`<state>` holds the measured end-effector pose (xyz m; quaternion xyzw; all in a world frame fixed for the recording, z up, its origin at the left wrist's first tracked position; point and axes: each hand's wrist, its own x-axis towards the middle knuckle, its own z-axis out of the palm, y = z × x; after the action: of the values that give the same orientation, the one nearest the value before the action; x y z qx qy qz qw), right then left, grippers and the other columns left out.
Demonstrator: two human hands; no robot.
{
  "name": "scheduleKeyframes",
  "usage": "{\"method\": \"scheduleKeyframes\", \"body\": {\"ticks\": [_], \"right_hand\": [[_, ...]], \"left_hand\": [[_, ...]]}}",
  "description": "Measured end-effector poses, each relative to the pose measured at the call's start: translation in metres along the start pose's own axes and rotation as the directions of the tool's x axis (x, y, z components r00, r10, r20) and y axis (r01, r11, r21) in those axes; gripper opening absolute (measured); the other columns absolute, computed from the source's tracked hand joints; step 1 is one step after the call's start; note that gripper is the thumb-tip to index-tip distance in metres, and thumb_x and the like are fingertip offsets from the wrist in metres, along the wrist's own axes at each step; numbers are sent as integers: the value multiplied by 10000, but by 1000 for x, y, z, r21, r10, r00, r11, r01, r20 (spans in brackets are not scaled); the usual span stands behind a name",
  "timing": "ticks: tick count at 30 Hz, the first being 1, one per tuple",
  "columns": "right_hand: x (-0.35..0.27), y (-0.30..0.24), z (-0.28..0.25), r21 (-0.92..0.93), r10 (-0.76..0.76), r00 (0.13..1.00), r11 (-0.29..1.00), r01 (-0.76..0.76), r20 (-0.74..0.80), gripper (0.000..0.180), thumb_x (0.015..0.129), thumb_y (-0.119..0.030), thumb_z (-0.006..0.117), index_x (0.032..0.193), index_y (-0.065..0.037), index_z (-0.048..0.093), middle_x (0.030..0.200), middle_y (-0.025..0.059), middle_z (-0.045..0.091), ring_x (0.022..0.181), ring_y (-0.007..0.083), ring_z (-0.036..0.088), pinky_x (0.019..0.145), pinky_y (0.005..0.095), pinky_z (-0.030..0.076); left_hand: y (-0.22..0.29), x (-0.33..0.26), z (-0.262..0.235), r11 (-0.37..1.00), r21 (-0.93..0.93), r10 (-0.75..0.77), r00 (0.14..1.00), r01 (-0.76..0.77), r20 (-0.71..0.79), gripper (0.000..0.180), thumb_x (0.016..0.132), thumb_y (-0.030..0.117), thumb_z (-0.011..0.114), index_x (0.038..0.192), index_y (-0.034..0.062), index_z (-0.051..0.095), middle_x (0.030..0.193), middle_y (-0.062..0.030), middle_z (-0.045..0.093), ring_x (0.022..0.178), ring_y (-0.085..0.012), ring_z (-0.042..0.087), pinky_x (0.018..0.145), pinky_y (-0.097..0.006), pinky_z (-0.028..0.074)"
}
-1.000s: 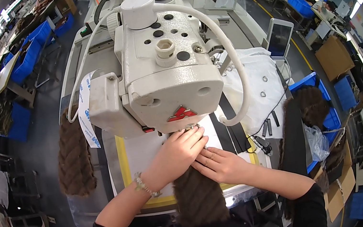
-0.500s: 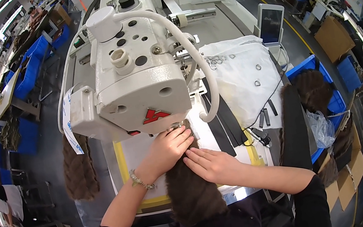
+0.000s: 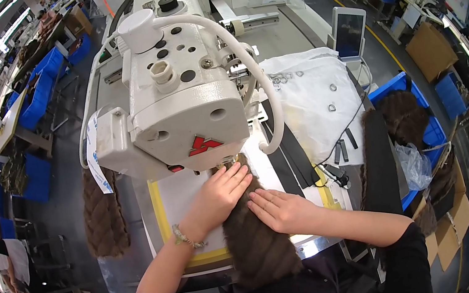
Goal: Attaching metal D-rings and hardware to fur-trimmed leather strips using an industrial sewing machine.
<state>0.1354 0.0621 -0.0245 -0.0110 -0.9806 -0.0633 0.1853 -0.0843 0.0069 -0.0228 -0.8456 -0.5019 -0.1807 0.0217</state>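
A long strip of brown fur [image 3: 259,245] runs from my body up under the head of a large white sewing machine [image 3: 185,114]. My left hand [image 3: 219,194] lies on the strip's upper left part, its fingers stretched out just in front of the machine head. Lower down, my right hand [image 3: 284,208] rests along the right edge of the fur, fingers extended and flat. The machine head hides the far end of the strip. Beneath the fur is a white work surface with a yellow border [image 3: 163,222].
To the right, a white cloth [image 3: 316,94] carries several metal rings and short black strips [image 3: 342,149]. A screen [image 3: 350,32] stands behind it. A blue crate [image 3: 433,133] holds more fur. Another fur piece [image 3: 104,216] hangs at the left. People work farther off.
My right hand has shifted slightly right, away from the left hand's fingers, and the near part of the fur lies a little farther right. The whole view has moved slightly.
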Motion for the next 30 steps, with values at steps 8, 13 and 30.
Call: {"method": "scheduleKeyframes", "body": {"ticks": [8, 13, 30], "right_hand": [[7, 19, -28, 79, -67, 987, 995, 56, 145, 396, 782, -126, 586, 1148, 16, 642, 1215, 154, 641, 1147, 263, 617, 992, 370, 481], [44, 29, -25, 172, -41, 998, 984, 34, 38, 363, 766, -117, 604, 1108, -7, 655, 1173, 116, 649, 1108, 246, 619, 935, 363, 489], [65, 34, 33, 309, -22, 986, 948, 73, -166, 375, 642, -16, 643, 1013, 11, 697, 1067, 99, 673, 937, 219, 658, 768, 341, 522]], "left_hand": [[22, -29, -10, 987, 156, 51, 998, -47, -22, 311, 853, 99, 569, 1128, -12, 661, 1180, -160, 662, 1152, -274, 623, 961, -403, 512], [32, -37, -13, 966, 212, 179, 974, -147, -137, 220, 811, 112, 617, 990, 12, 699, 1049, -122, 701, 1030, -235, 669, 874, -345, 545], [37, -50, -4, 909, 101, 417, 891, -405, -179, 198, 698, 130, 618, 845, 4, 659, 859, -78, 665, 870, -198, 660, 712, -261, 510]]}}
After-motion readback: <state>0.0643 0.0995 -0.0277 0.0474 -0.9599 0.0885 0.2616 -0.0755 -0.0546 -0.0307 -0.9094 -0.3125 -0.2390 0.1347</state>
